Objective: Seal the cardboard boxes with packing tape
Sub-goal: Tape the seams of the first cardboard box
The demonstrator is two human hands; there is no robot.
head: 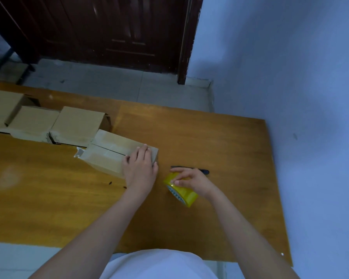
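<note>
The left hand [139,169] lies flat on the box [117,153]; the right hand [191,179] holds the tape roll [184,195]. A dark pen-like tool [204,171] is half hidden behind it. More boxes [48,121] stand left on the worktop [210,137].

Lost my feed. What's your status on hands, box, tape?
Left hand flat on brown cardboard box, seam untaped. Right hand gripping yellow tape roll. Black pen beside it.

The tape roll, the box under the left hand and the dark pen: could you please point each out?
tape roll [186,195], head view, on its yellow outer band.
box [107,156], head view, on its near top flap.
pen [204,171], head view, on its exposed right end.
</note>
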